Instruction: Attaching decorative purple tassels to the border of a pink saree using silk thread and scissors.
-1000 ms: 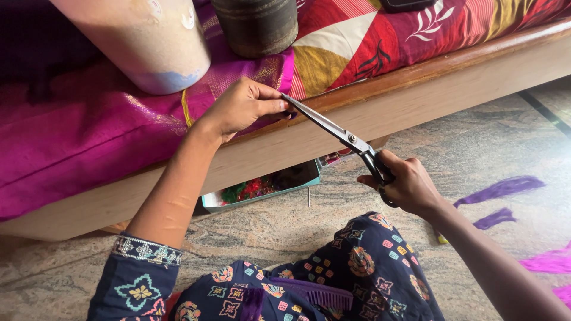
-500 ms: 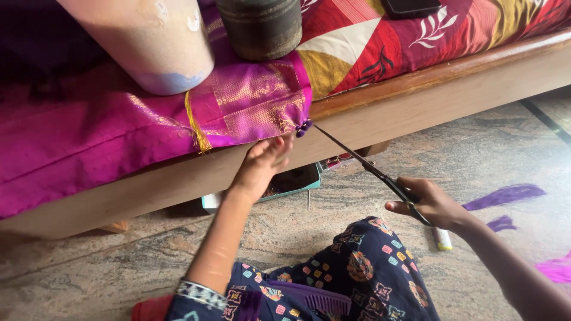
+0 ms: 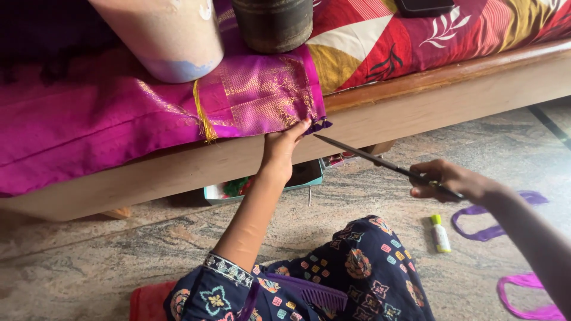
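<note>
Seen from the head camera, the right hand [image 3: 453,179] is clenched around the handles of a pair of long dark metal scissors [image 3: 380,163]. The blades look closed and the long axis runs from the hand up and to the left, with the tip pointing at the left hand [image 3: 284,144] and stopping just short of it. The scissors hang in the air over the mottled stone floor [image 3: 119,261], touching nothing else.

The left hand reaches up to the hanging corner of a magenta silk cloth with gold woven border [image 3: 256,98], its fingertips pinching a small purple tassel knot [image 3: 318,125] at the cloth's lower edge. That edge drapes over the front rail of a light wooden bed frame [image 3: 416,104], which runs above both hands from left to right.

Above the left hand, a pale cylindrical tub [image 3: 169,35] and a dark round container [image 3: 273,24] stand on the cloth. Below the left wrist, an open teal box of coloured threads [image 3: 262,184] sits tucked under the frame.

Below the right hand a small yellow-capped tube [image 3: 440,233] lies on the floor, beside loops of purple thread [image 3: 493,223]. Between the two hands the floor is open.
</note>
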